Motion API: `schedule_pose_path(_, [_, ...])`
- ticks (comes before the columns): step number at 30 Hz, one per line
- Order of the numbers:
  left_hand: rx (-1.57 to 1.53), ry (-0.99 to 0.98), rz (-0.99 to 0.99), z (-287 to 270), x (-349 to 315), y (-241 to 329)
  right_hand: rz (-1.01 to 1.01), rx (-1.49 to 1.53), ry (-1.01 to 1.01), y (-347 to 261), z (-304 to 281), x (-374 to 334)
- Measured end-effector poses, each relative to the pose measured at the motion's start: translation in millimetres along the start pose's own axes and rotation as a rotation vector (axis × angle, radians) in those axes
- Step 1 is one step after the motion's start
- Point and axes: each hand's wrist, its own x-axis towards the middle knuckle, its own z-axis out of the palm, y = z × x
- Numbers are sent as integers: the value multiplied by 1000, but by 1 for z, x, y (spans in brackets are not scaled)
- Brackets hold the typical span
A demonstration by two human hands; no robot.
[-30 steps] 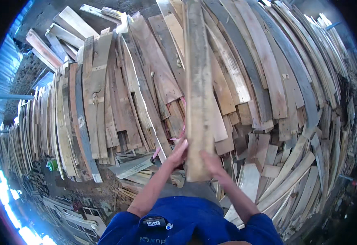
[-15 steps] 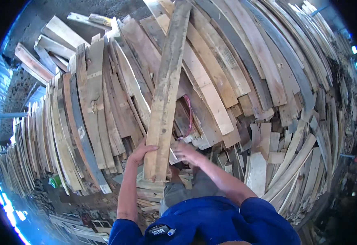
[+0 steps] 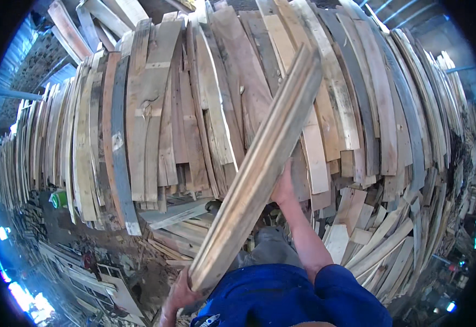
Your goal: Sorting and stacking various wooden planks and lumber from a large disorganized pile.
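A long, weathered wooden plank (image 3: pixel 254 158) is raised in front of my body, tilted, with its near end low at the left and its far end up to the right. My left hand (image 3: pixel 185 290) is closed around its near lower end. Farther along, my right hand (image 3: pixel 284 185) supports the plank from its right side and underneath; most of its fingers are hidden behind the wood. Beyond the plank, many boards (image 3: pixel 156 109) lean side by side in a long row.
Short offcuts and loose slats (image 3: pixel 352 218) lie heaped at the right. More scrap wood (image 3: pixel 189 234) lies on the ground by my feet. A green round object (image 3: pixel 59 199) sits at the left, and a wooden frame (image 3: pixel 99 286) lies at the lower left.
The plank has come away from leaning on the row and swung to a diagonal, its far end to the right. My left hand moved down toward me; my right hand moved up and onto the plank.
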Motion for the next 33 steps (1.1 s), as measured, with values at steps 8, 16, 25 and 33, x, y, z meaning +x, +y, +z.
schedule_pose_path(8, [81, 373, 44, 61, -7, -28, -13, -55, -6, 37, -18, 2])
schedule_pose_path(16, [8, 609, 30, 55, -42, -84, -301, -402, -140, 82, 143, -38])
schedule_pose_path(25, [-270, 1047, -25, -59, -94, -134, 111, -428, -589, 148, 428, -21])
schedule_pose_path(33, [170, 1238, -201, -238, 10, -259, -558, -1389, -637, 135, 417, 66])
